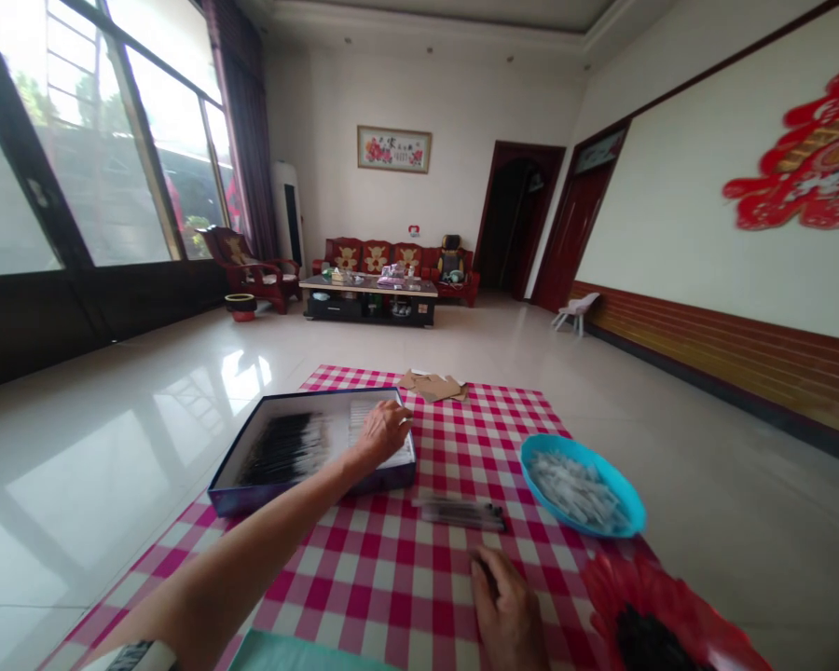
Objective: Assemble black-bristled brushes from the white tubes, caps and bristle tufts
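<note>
My left hand (384,432) reaches over the right end of a shallow dark-blue box (244,500), fingers bent and closed; anything between them is hidden. Below it in the box lie thin white sticks (359,421), and to the left a row of thin black-ended sticks (283,449). In front of me my right hand (509,610) rests low over the checked cloth, its fingers curled in, and what they hold, if anything, does not show. Just beyond it lies a small bundle of slim clear sleeves with dark ends (460,512), slightly blurred.
A blue bowl (636,508) of whitish translucent pieces (577,486) stands at the right on the pink-and-white cloth (364,550). Torn cardboard (433,386) lies at the far edge. Something red and black (661,615) fills the near right corner, beside a pale green sheet (294,652) lower left.
</note>
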`<state>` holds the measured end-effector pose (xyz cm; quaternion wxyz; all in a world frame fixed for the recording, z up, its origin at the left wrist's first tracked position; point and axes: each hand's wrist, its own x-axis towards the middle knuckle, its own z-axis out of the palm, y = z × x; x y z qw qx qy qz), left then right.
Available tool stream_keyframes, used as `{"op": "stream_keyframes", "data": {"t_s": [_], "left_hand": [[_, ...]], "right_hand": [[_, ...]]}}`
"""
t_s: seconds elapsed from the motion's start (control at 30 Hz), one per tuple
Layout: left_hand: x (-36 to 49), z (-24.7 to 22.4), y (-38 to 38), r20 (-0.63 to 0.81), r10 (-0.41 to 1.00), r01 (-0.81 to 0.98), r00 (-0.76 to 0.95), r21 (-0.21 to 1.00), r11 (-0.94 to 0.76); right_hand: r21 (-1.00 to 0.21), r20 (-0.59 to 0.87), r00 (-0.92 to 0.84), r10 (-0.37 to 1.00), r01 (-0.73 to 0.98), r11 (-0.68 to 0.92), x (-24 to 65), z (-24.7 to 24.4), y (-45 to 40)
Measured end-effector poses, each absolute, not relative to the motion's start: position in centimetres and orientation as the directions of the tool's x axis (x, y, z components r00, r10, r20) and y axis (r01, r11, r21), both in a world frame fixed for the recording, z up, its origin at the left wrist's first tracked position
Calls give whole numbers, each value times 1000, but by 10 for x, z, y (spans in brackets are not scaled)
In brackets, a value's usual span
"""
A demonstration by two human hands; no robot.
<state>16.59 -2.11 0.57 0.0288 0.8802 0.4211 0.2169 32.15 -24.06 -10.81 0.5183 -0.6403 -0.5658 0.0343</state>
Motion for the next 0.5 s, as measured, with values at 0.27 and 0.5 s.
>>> {"op": "stream_keyframes", "data": {"t_s": [0.27,0.5], "left_hand": [[198,-58,-124,397,381,376,835,93,-922],[197,-72,-136,358,437,433,825,97,-896]], "right_hand": [[-785,477,524,705,614,74,324,-101,-245],[-792,491,558,669,606,76,325,-105,-244]]}}
